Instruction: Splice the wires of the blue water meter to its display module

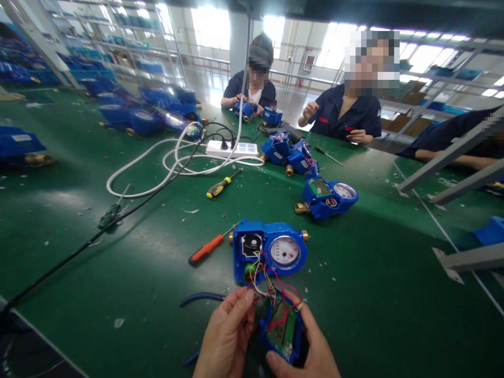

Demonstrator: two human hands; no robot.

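In front of me lies a blue water meter (239, 262) with a round dial, brass ends and an uncovered compartment. Red, yellow and white wires (258, 275) run from it to a blue cover with a green circuit board (290, 328). My right hand (311, 338) grips that cover from the right, thumb at the lower edge. At the cover's left, my left hand (232, 325) pinches the wires with thumb and forefinger. A piece of dark blue cable (200, 297) shows beside the left hand. Just left of the meter rests an orange screwdriver (207, 250).
A yellow-and-black screwdriver (218, 188), a green-handled screwdriver (110, 216) and a white power strip (232, 149) with looped cables lie on the green table (157, 283). More blue meters (328, 197) stand beyond. Co-workers (346, 113) sit across; grey metal legs (452, 157) are at right.
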